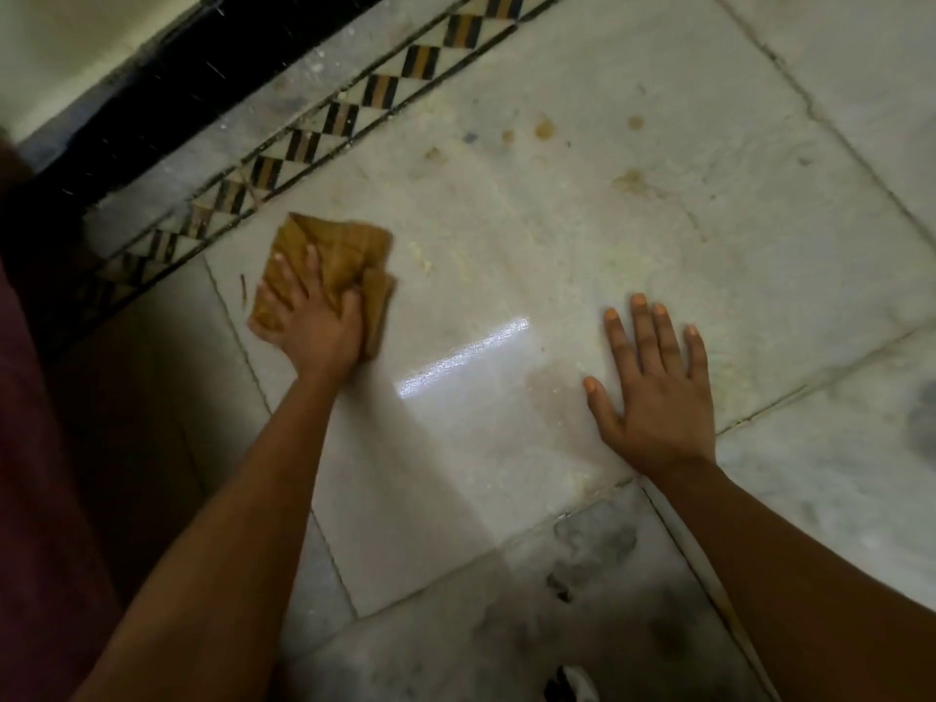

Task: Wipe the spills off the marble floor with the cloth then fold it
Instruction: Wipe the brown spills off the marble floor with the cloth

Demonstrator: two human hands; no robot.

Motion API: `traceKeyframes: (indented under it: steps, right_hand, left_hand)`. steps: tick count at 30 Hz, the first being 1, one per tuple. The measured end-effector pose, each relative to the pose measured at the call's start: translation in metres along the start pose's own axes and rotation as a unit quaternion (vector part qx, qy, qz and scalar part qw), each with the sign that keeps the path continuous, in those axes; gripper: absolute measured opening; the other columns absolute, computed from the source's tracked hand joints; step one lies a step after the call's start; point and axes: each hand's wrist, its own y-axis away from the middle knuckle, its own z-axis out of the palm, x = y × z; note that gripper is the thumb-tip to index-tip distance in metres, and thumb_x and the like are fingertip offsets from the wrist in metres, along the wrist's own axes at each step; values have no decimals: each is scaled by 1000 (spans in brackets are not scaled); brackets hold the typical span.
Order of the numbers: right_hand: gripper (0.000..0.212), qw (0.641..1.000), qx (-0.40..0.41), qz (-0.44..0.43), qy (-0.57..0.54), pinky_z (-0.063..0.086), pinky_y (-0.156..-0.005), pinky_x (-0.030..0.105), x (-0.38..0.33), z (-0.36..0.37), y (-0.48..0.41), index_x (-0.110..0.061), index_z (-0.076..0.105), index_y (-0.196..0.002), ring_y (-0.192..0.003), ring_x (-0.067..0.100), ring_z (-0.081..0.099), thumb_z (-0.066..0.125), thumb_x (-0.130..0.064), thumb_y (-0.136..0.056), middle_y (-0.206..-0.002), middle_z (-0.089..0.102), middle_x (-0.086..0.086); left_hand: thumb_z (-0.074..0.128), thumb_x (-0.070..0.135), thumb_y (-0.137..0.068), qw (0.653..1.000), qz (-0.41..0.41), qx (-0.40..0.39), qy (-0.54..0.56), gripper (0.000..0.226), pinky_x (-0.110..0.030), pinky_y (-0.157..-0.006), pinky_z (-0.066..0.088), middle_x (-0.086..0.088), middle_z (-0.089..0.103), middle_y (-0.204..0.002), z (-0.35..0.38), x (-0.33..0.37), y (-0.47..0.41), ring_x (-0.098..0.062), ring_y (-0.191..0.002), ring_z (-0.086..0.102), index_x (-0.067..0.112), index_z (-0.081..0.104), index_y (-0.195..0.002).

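The person is down on the marble floor [582, 245], leaning forward on both arms. The left hand [314, 316] presses a bunched mustard-brown cloth [349, 250] flat against the stone, close to the dark-and-tan checkered border strip [354, 114] that runs diagonally along the wall. Its fingers [283, 276] are spread over the top of the cloth while the thumb curls in around a fold at the near edge, so the hand is gripping it rather than merely resting on it. The right hand [653, 382] lies palm down on bare marble, fingers [640, 321] splayed and holding nothing; it looks like a prop for the body's weight.

What matters for the next stroke is where the mess lies from the cloth. The brownish spills [544, 128] sit up and to the right of the cloth, well apart from it, scattered across the far part of the same slab; a pale yellowish smear [423, 263] lies just beside the cloth's right edge. The left hand, already on the cloth, is the one to carry it there, I'd say, sweeping away from the body and rightward.

The cloth is a crumpled wad with no clean long axis; its longer side runs roughly from near to far, one corner pointing toward the border. Wiping looks only partly done, and the folding is yet to come.
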Motion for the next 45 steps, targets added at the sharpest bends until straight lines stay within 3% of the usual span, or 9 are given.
traceKeyframes:
  steps: [3, 8, 12, 20, 27, 31, 35, 40, 45]
  right_hand:
    - [69, 1000, -3, -2, 7, 10, -116, 47, 0, 0, -1, -17, 18, -150, -144, 27, 16, 25, -50, -90, -157, 14, 11]
    - [69, 1000, -7, -1, 4, 12, -116, 47, 0, 0, 0, -18, 19, -150, -144, 27, 17, 26, -50, -90, -157, 15, 10]
    - [68, 1000, -7, 2, 1, 11, -116, 46, 0, -2, -1, -18, 21, -149, -144, 25, 18, 27, -51, -90, -157, 17, 10]
    - [76, 996, 34, 78, 14, 3, -116, 36, 61, -21, -13, -2, 17, -148, -144, 29, 13, 22, -52, -91, -155, 15, 18]
    - [82, 990, 34, 137, 8, 5, -118, 41, 78, -16, -28, -3, 11, -149, -145, 28, 9, 19, -58, -88, -157, 9, 16]
    - [81, 990, 33, 138, 10, 6, -117, 41, 77, -19, -28, -2, 13, -149, -145, 29, 11, 21, -56, -89, -156, 11, 17]
    - [81, 990, 36, 140, 4, 6, -117, 41, 76, -19, -28, -2, 14, -149, -145, 28, 12, 23, -56, -89, -156, 13, 17]
    - [81, 989, 32, 144, 8, 6, -118, 41, 76, -19, -28, -3, 13, -149, -145, 29, 11, 25, -55, -89, -156, 12, 17]
    - [81, 989, 25, 148, 6, 7, -117, 41, 75, -21, -29, -3, 13, -149, -145, 27, 11, 26, -55, -88, -156, 13, 17]
  left_hand:
    - [27, 62, -91, 999, -35, -15, -1, 70, -72, -104, -4, -7, -10, -158, -4, 50, -48, -44, -141, -7, 33, 0, -149]
    - [29, 66, -88, 983, 180, -13, -34, 68, -66, -104, -11, -2, 0, -159, 20, 111, -11, -39, -143, -7, 39, 9, -147]
    - [22, 65, -84, 953, 297, -17, -60, 66, -63, -108, -2, 1, 11, -158, 24, 66, 59, -36, -144, 3, 41, 20, -145]
    - [32, 61, -91, 999, 50, -17, 8, 64, -70, -105, -3, -3, -4, -159, 3, 54, -20, -40, -142, -7, 40, 9, -147]
    - [29, 60, -92, 974, 223, -26, -29, 61, -67, -106, -10, 0, -1, -159, 18, 171, -46, -37, -143, -9, 41, 10, -146]
    - [19, 66, -83, 934, 352, -27, -52, 66, -61, -109, -5, 6, 5, -158, 24, 140, 11, -31, -145, -3, 43, 16, -145]
    - [19, 65, -81, 971, 234, -23, -33, 70, -55, -111, -7, 7, 4, -158, 15, 95, 1, -25, -145, -4, 42, 14, -146]
    - [28, 55, -95, 995, 99, 0, -3, 63, -63, -110, -5, 0, -2, -159, 11, 166, -60, -29, -145, -8, 32, 3, -149]
    - [28, 58, -93, 955, 292, -39, -34, 62, -62, -108, -8, 3, 1, -159, 28, 236, -41, -26, -145, -5, 38, 7, -148]
